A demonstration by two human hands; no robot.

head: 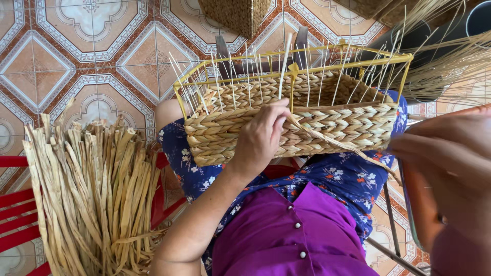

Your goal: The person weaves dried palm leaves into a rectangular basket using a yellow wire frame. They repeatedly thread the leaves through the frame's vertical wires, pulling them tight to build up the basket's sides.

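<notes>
Hands: left [261, 135] grips basket [327, 128], right [450, 168] unclear | patterned tile floor [76, 56]

You have bright, even daylight; shadows stay soft and there is no harsh glare on the tiled floor [76, 61]. The woven basket [307, 128] is sharp. Your right hand [450, 168] is blurred, probably too close to the lens.

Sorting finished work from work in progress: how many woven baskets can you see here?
3. One half-woven basket on a yellow wire frame sits on the lap, under the left hand. Another basket stands at the top edge, a third top right, cropped. More may be out of view.
</notes>
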